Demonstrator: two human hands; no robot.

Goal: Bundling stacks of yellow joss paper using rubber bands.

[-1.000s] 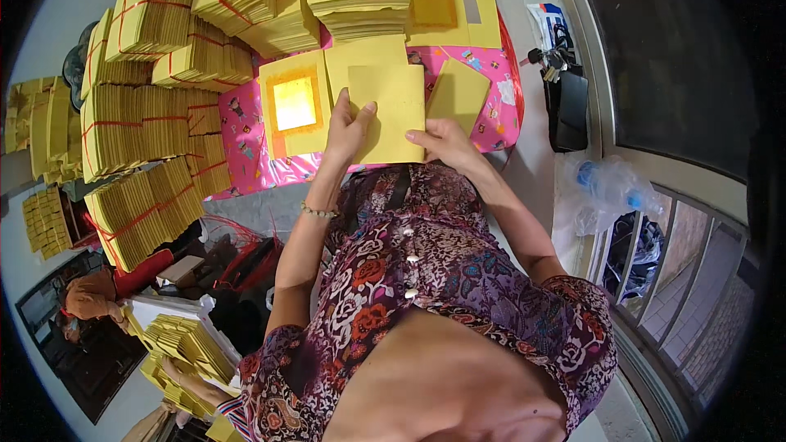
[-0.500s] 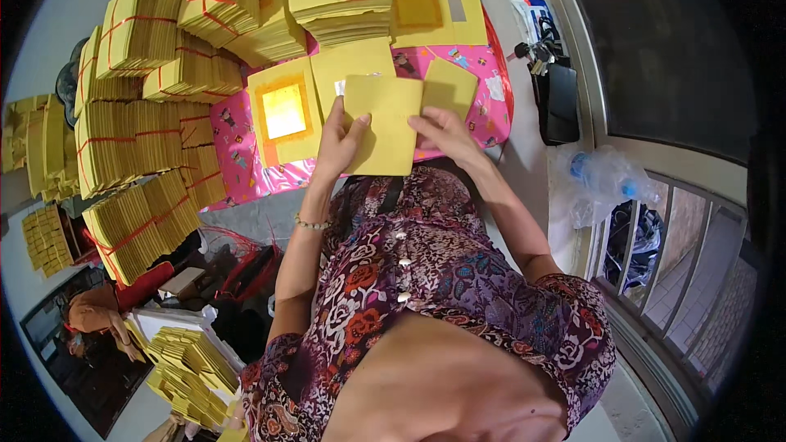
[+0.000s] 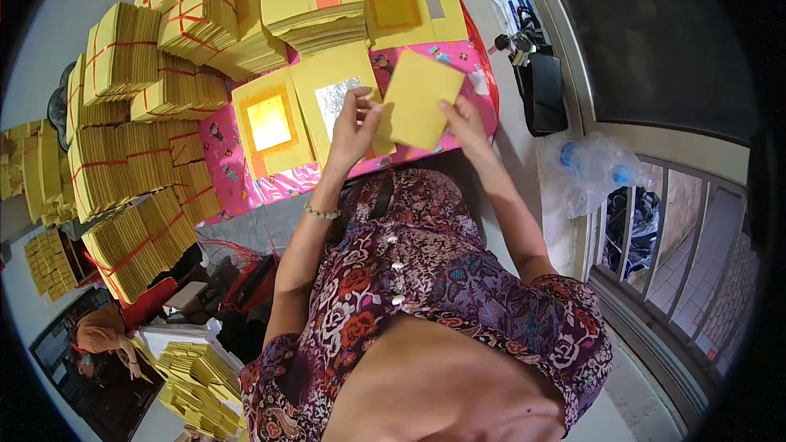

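My right hand (image 3: 468,124) grips the right edge of a folded yellow paper sheet (image 3: 422,98), thumb on top. The sheet is tilted above the near right part of the table. My left hand (image 3: 352,135) is apart from it, fingers loosely bent and spread with nothing visible between them. Beneath the left hand lies a yellow paper sheet with a silver foil square (image 3: 334,98). Left of that is another yellow sheet with a shiny gold square (image 3: 268,124) edged in orange. Whatever lies directly under the held sheet is hidden.
A pink patterned cover (image 3: 221,151) spans the table. A tall yellow paper stack (image 3: 315,12) stands at the back, red-tied bundles (image 3: 123,45) at the left. Keys (image 3: 517,47) and a dark phone (image 3: 547,82) lie on the right ledge, near plastic bottles (image 3: 594,164). Another person (image 3: 102,331) is at lower left.
My left hand has let go of the folded yellow sheet. My right hand has carried it to the right and tilted it, uncovering the silver foil square. The whole view has shifted slightly.
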